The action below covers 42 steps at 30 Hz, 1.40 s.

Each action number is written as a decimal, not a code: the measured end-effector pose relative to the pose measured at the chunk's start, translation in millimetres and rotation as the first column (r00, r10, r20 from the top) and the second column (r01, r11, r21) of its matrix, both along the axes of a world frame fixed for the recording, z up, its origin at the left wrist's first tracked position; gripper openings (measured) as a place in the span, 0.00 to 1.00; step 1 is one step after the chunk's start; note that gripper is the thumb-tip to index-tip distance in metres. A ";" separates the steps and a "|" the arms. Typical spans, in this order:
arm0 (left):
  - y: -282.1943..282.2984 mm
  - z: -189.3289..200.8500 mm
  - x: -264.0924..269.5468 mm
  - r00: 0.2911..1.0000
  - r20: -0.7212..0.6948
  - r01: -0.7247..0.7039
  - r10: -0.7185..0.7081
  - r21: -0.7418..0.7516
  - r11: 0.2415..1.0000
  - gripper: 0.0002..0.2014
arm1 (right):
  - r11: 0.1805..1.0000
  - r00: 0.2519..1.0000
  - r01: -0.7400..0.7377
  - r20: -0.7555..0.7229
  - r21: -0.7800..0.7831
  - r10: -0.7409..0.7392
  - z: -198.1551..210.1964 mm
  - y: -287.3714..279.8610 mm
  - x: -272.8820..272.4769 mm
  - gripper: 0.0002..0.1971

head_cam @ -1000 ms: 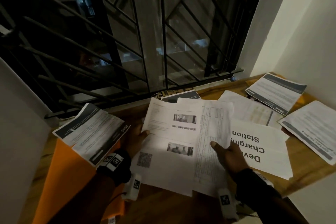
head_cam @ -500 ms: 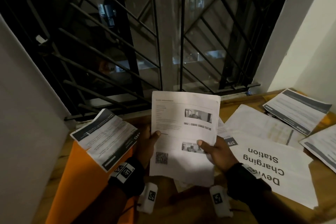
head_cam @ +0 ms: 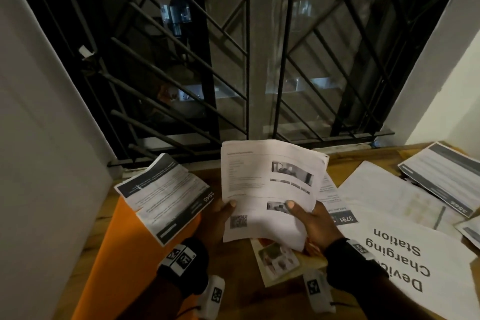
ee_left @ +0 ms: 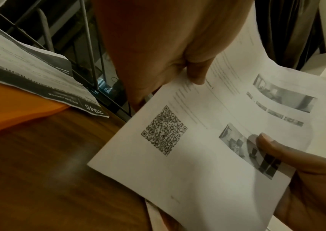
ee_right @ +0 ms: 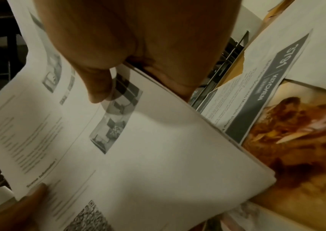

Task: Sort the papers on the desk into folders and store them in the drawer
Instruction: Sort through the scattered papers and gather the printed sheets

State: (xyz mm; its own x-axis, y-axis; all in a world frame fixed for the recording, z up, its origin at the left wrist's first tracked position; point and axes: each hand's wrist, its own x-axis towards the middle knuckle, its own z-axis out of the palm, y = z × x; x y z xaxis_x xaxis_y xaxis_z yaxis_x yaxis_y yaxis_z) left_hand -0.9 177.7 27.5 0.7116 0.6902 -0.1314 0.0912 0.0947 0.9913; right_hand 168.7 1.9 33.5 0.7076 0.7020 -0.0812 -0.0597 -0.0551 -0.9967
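Observation:
A thin stack of white printed sheets [head_cam: 265,189] with small photos and a QR code is held upright above the wooden desk [head_cam: 233,291]. My left hand [head_cam: 220,218] pinches its left edge, thumb on the front. My right hand [head_cam: 311,221] grips its lower right side, thumb on a photo. The left wrist view shows the same stack [ee_left: 207,140] with the left thumb [ee_left: 195,73] on it. In the right wrist view the stack [ee_right: 138,148] is clamped under the right thumb [ee_right: 98,84]. An orange folder [head_cam: 124,257] lies at the left with dark-headed sheets [head_cam: 163,192] on it.
More papers cover the desk at the right: a large "Device Charging Station" sheet [head_cam: 405,254], a "3791 Kitchen" sheet [head_cam: 340,210], dark-headed sheets [head_cam: 446,176] and a colour photo print [head_cam: 278,260]. A barred window [head_cam: 246,60] stands behind; white walls flank the desk.
Both hands gathered the spread sheets off the desk into one stack and raised it upright toward the window. The colour photo print beneath is now uncovered.

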 end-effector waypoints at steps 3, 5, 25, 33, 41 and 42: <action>5.0 -8.5 1.5 0.998 -0.044 -0.044 0.047 0.055 0.998 0.12 | 0.998 0.998 -0.031 0.043 -0.061 0.034 -1.8 2.1 -0.8 0.15; 12.8 -10.8 -0.1 0.996 -0.090 0.026 -0.018 0.084 0.996 0.11 | 0.998 0.999 -0.011 0.044 -0.062 0.014 -3.4 4.2 -1.6 0.10; 106.3 -42.3 -133.6 0.400 -0.844 0.674 0.358 0.536 0.508 0.33 | 0.958 0.974 0.228 0.055 -0.176 -0.222 -35.3 -14.8 -7.4 0.05; 102.4 -32.3 -132.8 0.402 -0.853 0.681 0.333 0.522 0.514 0.32 | 0.951 0.967 0.243 0.119 -0.190 -0.224 -29.1 -14.5 -4.2 0.11; 103.2 -41.8 -138.4 0.465 -0.827 0.619 0.316 0.559 0.552 0.30 | 0.955 0.970 0.238 0.098 -0.179 -0.223 -29.4 -14.7 -8.2 0.10; 104.3 -43.6 -140.3 0.472 -0.821 0.611 0.322 0.567 0.552 0.29 | 0.954 0.970 0.237 0.099 -0.183 -0.222 -30.5 -14.2 -8.5 0.10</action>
State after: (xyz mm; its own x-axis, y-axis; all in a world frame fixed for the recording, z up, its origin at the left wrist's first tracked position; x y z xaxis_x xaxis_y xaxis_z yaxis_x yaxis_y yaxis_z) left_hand -141.2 282.0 -16.1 0.6740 0.7108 -0.2009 0.7309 -0.6812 0.0420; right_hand 160.2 -12.3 3.0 0.8569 0.4967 -0.1379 -0.0176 -0.2391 -0.9708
